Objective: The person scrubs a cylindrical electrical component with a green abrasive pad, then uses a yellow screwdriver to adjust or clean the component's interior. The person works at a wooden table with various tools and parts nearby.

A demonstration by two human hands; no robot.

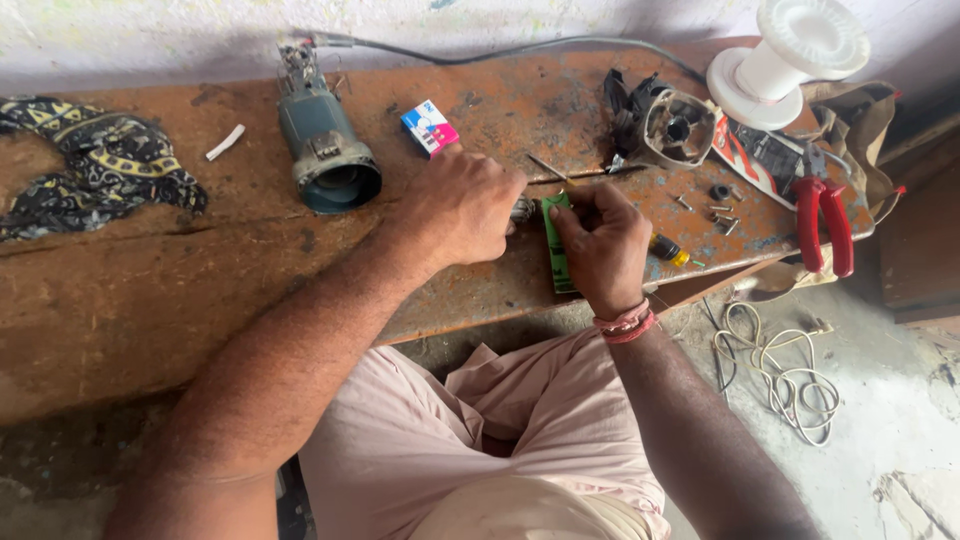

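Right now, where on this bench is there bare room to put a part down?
Bare patch: front left of the bench, below the patterned cloth and motor housing. Crowded: right end, around the screws, red pliers and black casing.

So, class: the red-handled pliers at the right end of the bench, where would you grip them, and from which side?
Take the red-handled pliers by both red handles, probably from the near bench edge: the handles point that way, slightly spread, while the jaws lie among clutter by the white spool.

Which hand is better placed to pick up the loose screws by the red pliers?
Right. The right hand is nearer the screws beside the red pliers, though it pinches a green strip. The left hand sits farther away, holding a small metal part.
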